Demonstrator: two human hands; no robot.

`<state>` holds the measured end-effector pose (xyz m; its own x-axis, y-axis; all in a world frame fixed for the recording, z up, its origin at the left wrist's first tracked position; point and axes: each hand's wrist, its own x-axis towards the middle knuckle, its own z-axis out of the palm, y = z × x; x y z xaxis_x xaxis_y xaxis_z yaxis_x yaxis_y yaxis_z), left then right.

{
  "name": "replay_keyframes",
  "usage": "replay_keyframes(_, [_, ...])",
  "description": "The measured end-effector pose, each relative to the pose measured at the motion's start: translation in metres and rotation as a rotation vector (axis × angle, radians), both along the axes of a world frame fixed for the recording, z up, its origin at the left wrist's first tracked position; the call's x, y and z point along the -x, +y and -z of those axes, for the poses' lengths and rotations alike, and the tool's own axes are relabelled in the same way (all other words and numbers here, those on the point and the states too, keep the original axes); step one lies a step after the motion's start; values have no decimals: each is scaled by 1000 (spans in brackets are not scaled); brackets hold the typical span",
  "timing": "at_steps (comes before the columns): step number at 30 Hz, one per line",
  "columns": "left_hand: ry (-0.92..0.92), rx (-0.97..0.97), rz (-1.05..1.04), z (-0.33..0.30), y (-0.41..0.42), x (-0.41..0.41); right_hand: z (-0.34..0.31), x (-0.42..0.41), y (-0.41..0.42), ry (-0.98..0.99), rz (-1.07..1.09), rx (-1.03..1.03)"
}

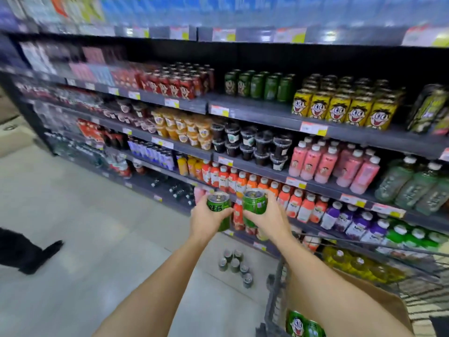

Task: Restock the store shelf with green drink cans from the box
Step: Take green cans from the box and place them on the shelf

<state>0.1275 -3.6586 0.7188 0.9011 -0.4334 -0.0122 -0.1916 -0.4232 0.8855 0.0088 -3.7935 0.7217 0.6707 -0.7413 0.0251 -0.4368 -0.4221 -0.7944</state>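
Two cans held up front, left one [218, 206] bright green w/ dark lettering, right one [254, 203] green w/ silver top. Shelf cans [258, 86] same green w/ cartoon face. Next to them yellow cartons [340, 110], red-mouthed cartoon face on each. Red cans [179, 85] further left. Pink bottles [332, 164], orange bottles [233, 178] w/ white caps. Shelf [267, 113] dark grey, orange-yellow price tags. Floor [85, 215] pale grey.

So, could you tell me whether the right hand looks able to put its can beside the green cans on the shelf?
Probably yes: the right hand grips a green can, and bare shelf lies open before the green cans, though higher up.
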Motion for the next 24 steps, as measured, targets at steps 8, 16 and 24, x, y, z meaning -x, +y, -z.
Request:
replay_keyframes(8, [-69, 37, 12, -38, -18, -75, -36, -87, -35, -68, -30, 91])
replay_keyframes(16, [-113, 62, 10, -71, -64, -168, -68, -174, -90, -135, -31, 104])
replay_keyframes(24, [-154, 76, 47, -90, -109, -235, -77, -228, -125, -111, 15, 114])
